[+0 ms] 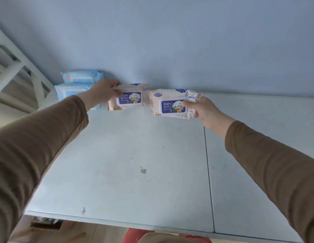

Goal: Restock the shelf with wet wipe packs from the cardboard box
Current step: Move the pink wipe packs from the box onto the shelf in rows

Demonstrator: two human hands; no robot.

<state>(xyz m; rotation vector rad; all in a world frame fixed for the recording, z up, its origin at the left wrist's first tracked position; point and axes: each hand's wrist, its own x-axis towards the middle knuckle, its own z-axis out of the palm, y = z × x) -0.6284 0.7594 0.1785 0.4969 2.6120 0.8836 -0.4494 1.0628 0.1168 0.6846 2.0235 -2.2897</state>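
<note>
both arms reach forward over a pale shelf, each in a brown sleeve, and each hand holds one peach-coloured pack of baby wipes. the left hand grips the left pack by its left end, thumb curled over the top face and fingers hidden behind; this pack sits low at the back of the shelf, near the blue wall, though whether its underside touches the shelf board cannot be told. the right hand grips the right pack at its right end, thumb pressed on the front by the blue label, fingers wrapped beneath; that pack appears to be held slightly above the shelf and a little nearer the camera than the other. the two packs lie side by side, their near ends just beside each other, both with the blue "baby wipes" label facing up and forward. behind the left hand, at the back left of the shelf, two light blue packs are stacked one on the other against the wall. a dark seam runs front to back across the shelf on the right side. the cardboard box does not show clearly in view
</note>
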